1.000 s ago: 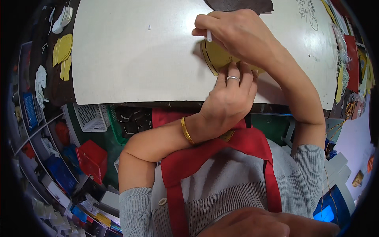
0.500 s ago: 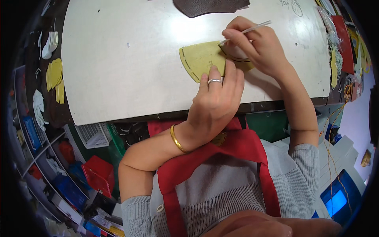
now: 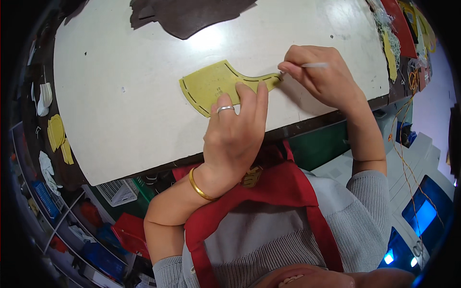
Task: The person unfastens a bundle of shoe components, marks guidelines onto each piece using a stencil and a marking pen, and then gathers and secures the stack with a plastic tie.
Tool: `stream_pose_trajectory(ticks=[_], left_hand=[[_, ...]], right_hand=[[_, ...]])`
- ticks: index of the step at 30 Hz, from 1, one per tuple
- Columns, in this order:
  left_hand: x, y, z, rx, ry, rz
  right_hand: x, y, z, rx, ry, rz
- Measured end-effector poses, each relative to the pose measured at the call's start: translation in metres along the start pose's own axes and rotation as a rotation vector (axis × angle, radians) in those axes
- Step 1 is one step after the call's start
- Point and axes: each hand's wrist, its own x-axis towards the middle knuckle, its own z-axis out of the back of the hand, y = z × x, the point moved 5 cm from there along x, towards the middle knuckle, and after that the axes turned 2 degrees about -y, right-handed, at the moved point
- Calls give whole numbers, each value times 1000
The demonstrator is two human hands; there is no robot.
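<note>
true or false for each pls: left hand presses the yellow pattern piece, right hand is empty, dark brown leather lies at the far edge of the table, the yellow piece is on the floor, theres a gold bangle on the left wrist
1. The left hand presses the yellow pattern piece: true.
2. The right hand is empty: false, it holds a thin white pen at the piece's narrow end.
3. Dark brown leather lies at the table's far edge: true.
4. The yellow piece is on the floor: false, it lies flat on the white table.
5. A gold bangle is on the left wrist: true.
</note>
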Motion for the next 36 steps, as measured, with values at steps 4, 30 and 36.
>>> stream_pose_trajectory(ticks=[4,30,36], left_hand=[[1,-1,-2,3,-17,-36],[11,4,1,23,55,-55],[-2,23,8,-107,-94,22]], right_hand=[[12,-7,-2,466,-93,-119],[-9,-3,2,84,-19,-305],[39,13,-31,485,63,-364]])
